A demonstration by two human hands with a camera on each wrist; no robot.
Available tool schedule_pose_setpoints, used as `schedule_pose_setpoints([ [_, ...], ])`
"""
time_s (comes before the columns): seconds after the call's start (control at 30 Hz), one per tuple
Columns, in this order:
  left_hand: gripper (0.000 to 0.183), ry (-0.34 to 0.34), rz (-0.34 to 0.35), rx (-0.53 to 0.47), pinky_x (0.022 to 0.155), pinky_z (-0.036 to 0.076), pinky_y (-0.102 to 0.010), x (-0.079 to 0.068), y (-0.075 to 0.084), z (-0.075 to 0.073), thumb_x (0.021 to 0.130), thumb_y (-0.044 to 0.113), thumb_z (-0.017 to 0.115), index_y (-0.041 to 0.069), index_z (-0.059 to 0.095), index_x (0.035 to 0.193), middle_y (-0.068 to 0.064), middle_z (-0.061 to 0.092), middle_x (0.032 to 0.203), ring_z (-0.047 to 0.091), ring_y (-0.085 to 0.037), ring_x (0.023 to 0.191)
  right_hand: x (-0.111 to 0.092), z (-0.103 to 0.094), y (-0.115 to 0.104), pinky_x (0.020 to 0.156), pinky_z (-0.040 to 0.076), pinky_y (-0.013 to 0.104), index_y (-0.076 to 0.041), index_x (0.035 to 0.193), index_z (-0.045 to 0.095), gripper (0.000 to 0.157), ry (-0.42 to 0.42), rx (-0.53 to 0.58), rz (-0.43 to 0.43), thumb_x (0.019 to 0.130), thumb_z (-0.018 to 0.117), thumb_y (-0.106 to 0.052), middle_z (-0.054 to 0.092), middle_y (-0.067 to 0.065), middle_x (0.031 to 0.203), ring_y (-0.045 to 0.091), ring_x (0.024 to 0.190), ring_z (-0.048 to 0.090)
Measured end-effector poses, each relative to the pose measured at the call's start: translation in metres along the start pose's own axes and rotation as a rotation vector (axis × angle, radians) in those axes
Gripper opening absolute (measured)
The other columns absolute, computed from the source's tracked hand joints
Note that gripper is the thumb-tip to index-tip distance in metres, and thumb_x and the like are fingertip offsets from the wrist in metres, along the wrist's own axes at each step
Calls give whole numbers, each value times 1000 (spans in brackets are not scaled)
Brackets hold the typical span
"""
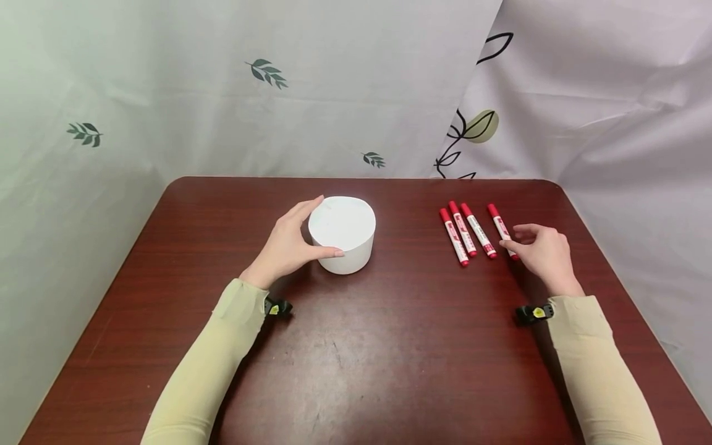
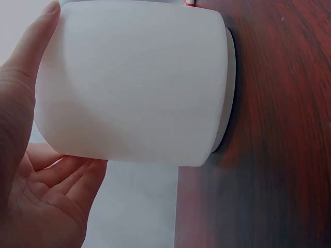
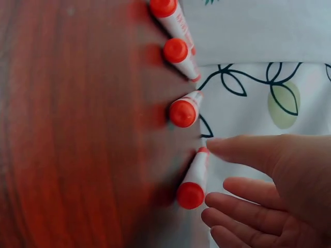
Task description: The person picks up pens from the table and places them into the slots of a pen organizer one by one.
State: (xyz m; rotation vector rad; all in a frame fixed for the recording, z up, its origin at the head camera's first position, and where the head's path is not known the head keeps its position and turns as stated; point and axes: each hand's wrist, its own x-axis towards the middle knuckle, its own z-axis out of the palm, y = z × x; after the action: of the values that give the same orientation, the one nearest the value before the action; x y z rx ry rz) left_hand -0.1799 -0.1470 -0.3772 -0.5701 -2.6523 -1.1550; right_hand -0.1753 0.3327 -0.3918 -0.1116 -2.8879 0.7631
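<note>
Clasping a white container (image 1: 343, 230) at frame centre, left grip (image 1: 285, 246) — right grip (image 1: 546, 254), fingers parted, beside a red-capped marker (image 1: 499, 225), middle right.

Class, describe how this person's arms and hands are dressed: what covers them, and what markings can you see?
The left hand and right hand are bare, with no glove or ring showing. The left sleeve and right sleeve are long, plain and pale yellowish. Each wrist carries a small black device, left and right, with a yellow mark.
</note>
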Motion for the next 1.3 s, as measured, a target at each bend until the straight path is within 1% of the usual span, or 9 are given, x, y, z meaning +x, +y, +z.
schedule_pose_setpoints([
  [0.1, 104, 3, -12, 0, 95, 38, -41, 0, 0, 0, 54, 65, 78, 28, 39, 143, 10, 44, 134, 41, -14, 122, -1, 2, 1, 61, 40, 36, 1, 109, 66, 45, -13, -15, 10, 81, 74, -32, 67, 17, 89, 28, 76, 60],
  [0.23, 105, 5, -21, 2, 94, 39, -41, 0, 1, 0, 53, 66, 79, 27, 39, 143, 11, 46, 132, 42, -14, 120, -1, 4, 3, 58, 38, 35, 1, 105, 67, 39, -19, -24, 15, 80, 75, -29, 66, 12, 82, 25, 70, 54],
  [0.47, 104, 7, -27, -7, 92, 40, -41, 0, 1, 0, 53, 65, 79, 28, 40, 142, 10, 47, 131, 44, -14, 117, 0, 5, 5, 60, 36, 37, 2, 102, 67, 35, -9, -38, -1, 81, 74, -24, 65, 11, 76, 28, 73, 53],
  [0.6, 104, 1, -29, -11, 92, 40, -40, 0, 1, 0, 53, 65, 79, 28, 40, 142, 11, 47, 131, 44, -14, 117, 1, 5, 3, 63, 35, 39, 2, 100, 68, 30, 19, -39, -13, 81, 73, -21, 65, 12, 76, 30, 74, 54],
  [0.7, 105, 0, -28, -12, 91, 41, -39, 0, 1, -1, 53, 65, 79, 27, 40, 142, 12, 48, 129, 44, -13, 115, 2, 4, 0, 64, 35, 39, 1, 97, 70, 26, 70, -27, -28, 81, 71, -19, 65, 12, 76, 30, 74, 56],
  [0.8, 105, 2, -24, -15, 91, 41, -39, 0, 2, -2, 53, 65, 79, 26, 40, 142, 12, 48, 128, 44, -12, 115, 3, 1, -6, 63, 34, 37, -1, 96, 71, 23, 120, -8, -49, 81, 70, -18, 65, 12, 76, 23, 68, 56],
  [0.97, 105, -7, -22, -9, 92, 40, -40, 1, 3, -2, 53, 66, 79, 26, 40, 142, 11, 48, 128, 44, -13, 116, 4, -9, -19, 62, 35, 31, -4, 97, 72, 22, 176, 23, -80, 81, 70, -20, 66, 11, 76, -4, 57, 50],
  [1.03, 105, -12, -23, -4, 93, 40, -41, 1, 3, -2, 53, 66, 79, 26, 40, 142, 10, 47, 130, 44, -13, 117, 4, -14, -25, 61, 36, 28, -5, 97, 72, 22, 187, 41, -94, 81, 70, -20, 66, 10, 78, -10, 56, 47],
  [1.3, 105, -22, -10, 7, 94, 39, -42, 2, 3, -3, 54, 66, 79, 25, 40, 142, 6, 47, 132, 43, -14, 119, 4, -25, -50, 56, 38, 17, -9, 100, 73, 23, 214, 98, -153, 81, 71, -21, 67, 8, 79, -6, 59, 53],
])
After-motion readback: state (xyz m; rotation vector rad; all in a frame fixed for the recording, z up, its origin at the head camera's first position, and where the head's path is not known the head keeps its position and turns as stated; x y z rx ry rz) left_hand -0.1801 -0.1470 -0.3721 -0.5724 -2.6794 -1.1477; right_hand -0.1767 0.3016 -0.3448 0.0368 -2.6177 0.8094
